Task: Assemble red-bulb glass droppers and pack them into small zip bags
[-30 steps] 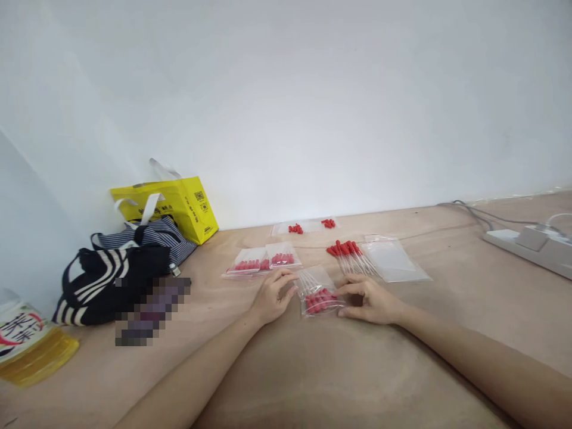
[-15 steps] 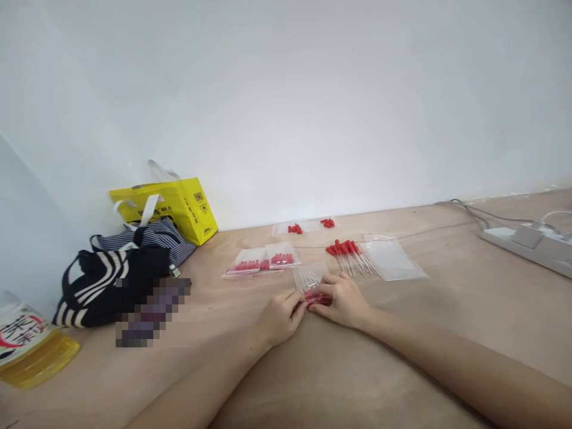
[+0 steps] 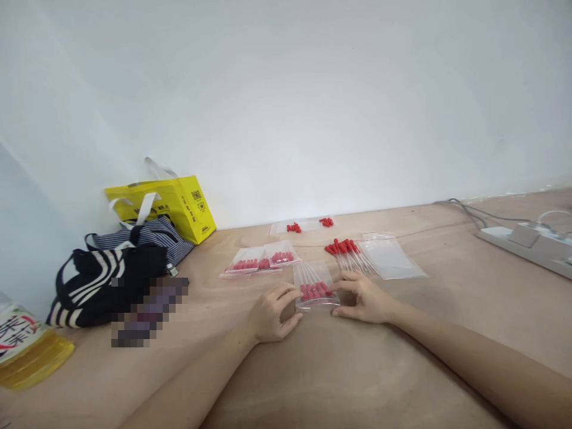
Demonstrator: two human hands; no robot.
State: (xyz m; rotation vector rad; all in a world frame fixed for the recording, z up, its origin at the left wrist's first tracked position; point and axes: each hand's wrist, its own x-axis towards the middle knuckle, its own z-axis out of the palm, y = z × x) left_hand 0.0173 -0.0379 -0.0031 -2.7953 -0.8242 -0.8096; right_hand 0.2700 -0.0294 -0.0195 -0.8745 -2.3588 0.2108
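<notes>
A clear zip bag lies flat on the table between my hands, with several red-bulbed droppers inside, their bulbs toward me. My left hand rests at the bag's left corner, thumb and fingers apart. At the right edge, my right hand has its fingertips on or just beside the bag, thumb spread from the index finger. Behind it lies a pile of loose red-bulbed droppers. Beside the pile are flat clear zip bags.
Filled zip bags overlap at left. More bagged droppers lie by the wall. Far left stand a yellow bag, a black striped bag and a bottle of yellow liquid. A power strip with cables lies at right.
Both hands have opened and drawn apart from the zip bag's near edge, left hand leftward and right hand rightward. The red bulbs in the bag now show.
</notes>
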